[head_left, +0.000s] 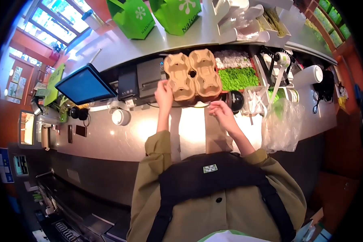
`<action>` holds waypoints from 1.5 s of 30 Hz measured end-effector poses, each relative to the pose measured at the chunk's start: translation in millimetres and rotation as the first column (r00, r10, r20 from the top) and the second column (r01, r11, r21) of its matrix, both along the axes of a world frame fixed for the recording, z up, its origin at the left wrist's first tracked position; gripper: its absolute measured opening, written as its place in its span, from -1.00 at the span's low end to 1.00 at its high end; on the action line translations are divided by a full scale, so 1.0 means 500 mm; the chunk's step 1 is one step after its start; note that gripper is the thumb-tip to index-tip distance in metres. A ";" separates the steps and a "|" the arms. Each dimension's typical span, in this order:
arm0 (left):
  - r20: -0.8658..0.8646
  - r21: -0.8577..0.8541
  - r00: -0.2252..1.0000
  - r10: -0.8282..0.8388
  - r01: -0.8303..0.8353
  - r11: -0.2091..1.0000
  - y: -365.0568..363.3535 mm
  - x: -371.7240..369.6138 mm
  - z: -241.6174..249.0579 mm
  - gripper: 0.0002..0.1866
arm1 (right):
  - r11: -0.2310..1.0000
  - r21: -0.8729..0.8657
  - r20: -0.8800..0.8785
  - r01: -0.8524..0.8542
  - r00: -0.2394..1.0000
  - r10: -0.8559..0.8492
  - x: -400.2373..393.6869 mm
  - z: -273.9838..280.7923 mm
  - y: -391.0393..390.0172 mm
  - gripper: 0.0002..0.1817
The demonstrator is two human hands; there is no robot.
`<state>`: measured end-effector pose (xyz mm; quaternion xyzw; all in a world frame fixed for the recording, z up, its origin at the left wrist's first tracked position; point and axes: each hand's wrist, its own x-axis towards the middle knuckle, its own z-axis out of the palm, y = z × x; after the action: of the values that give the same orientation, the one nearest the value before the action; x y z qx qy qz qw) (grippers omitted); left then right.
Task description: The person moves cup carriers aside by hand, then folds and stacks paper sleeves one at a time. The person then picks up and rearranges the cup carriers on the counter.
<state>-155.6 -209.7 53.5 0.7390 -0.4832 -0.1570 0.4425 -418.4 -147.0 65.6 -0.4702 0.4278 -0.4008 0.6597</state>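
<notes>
A brown moulded-pulp cup carrier (192, 84), with cup wells, lies at the back of the metal counter. My left hand (164, 95) is at its left edge, fingers curled and closed on the rim. To the carrier's lower right, my right hand (222, 114) hovers over the counter, fingers loosely bent and apart, with nothing visible in them. It is close to a black round object (235, 101). What lies under the carrier is mostly hidden.
A monitor (86, 85), a dark printer-like machine (147, 78) and a white paper roll (120, 117) stand left. Green bags (175, 16) sit on the upper shelf. Right are green packets (238, 78), a clear plastic bag (284, 125) and a white cup stack (308, 75).
</notes>
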 end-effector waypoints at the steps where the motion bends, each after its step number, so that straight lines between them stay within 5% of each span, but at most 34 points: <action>1: 0.073 0.041 0.997 0.005 -0.008 0.999 0.003 -0.001 0.003 -0.79 | 0.999 -0.036 -0.065 0.040 0.997 -0.042 -0.024 -0.019 0.009 -0.76; 3: 0.290 -0.042 0.957 0.011 0.001 0.999 0.017 -0.008 0.008 -0.79 | 0.991 -0.084 -0.088 0.107 0.990 -0.115 -0.063 -0.051 0.025 -0.76; 5: 0.247 -0.162 0.969 0.030 0.011 0.987 0.017 -0.030 0.023 -0.73 | 0.986 -0.092 -0.106 0.140 0.983 -0.149 -0.095 -0.075 0.040 -0.77; 7: 0.352 -0.257 0.929 -0.118 0.217 0.942 0.024 -0.058 0.058 -0.70 | 0.974 -0.156 -0.151 0.162 0.971 -0.186 -0.099 -0.060 0.057 -0.76; 9: 0.403 -0.107 0.875 -0.269 0.337 0.935 0.026 -0.067 0.038 -0.68 | 0.933 -0.335 -0.285 0.128 0.930 -0.230 -0.093 -0.064 0.063 -0.82; 10: 0.464 -0.225 0.866 -0.189 0.322 0.920 0.030 -0.077 0.038 -0.73 | 0.915 -0.400 -0.367 0.052 0.906 -0.211 -0.090 -0.069 0.064 -0.80; 13: 0.022 -0.158 0.966 -0.256 0.256 0.954 0.091 -0.143 0.062 -0.76 | 0.814 -0.567 -0.503 -0.128 0.836 -0.220 -0.055 -0.061 0.033 -0.71; 15: -0.105 -0.086 0.860 -0.499 0.492 0.867 0.125 -0.164 0.011 -0.73 | 0.713 -0.670 -0.538 -0.206 0.797 -0.275 -0.021 -0.043 0.011 -0.69; 19: -0.294 -0.114 0.800 -0.523 0.514 0.850 0.164 -0.208 -0.150 -0.66 | 0.612 -0.646 -0.748 -0.456 0.537 -0.390 0.007 -0.084 -0.007 -0.66; 20: -0.376 -0.186 0.771 -0.514 0.480 0.857 0.166 -0.213 -0.158 -0.66 | 0.545 -0.695 -0.711 -0.469 0.561 -0.423 0.009 -0.085 -0.009 -0.65; 28: -0.453 -0.153 0.724 -0.520 0.511 0.846 0.147 -0.184 -0.169 -0.78 | 0.516 -0.742 -0.660 -0.428 0.606 -0.445 0.002 -0.089 0.003 -0.74; 31: -0.453 -0.076 0.708 -0.542 0.575 0.815 0.152 -0.163 -0.173 -0.80 | 0.606 -0.651 -0.722 -0.458 0.619 -0.308 -0.002 -0.085 0.018 -0.71; 36: -0.626 -0.132 0.609 -0.487 0.533 0.836 0.182 -0.173 -0.170 -0.78 | 0.574 -0.716 -0.668 -0.398 0.631 -0.395 0.009 -0.088 0.039 -0.75; 39: -0.499 -0.207 0.667 -0.553 0.528 0.824 0.188 -0.177 -0.197 -0.77 | 0.575 -0.718 -0.664 -0.393 0.633 -0.398 0.012 -0.087 0.056 -0.76; 45: -0.432 -0.094 0.710 -0.556 0.577 0.811 0.228 -0.164 -0.177 -0.79 | 0.651 -0.637 -0.729 -0.412 0.597 -0.335 0.017 -0.089 0.097 -0.74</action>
<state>-237.5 -95.6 -35.1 0.5103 -0.5695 -0.4590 0.4523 -409.9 -98.5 21.0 -0.8368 0.4552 -0.2683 0.1434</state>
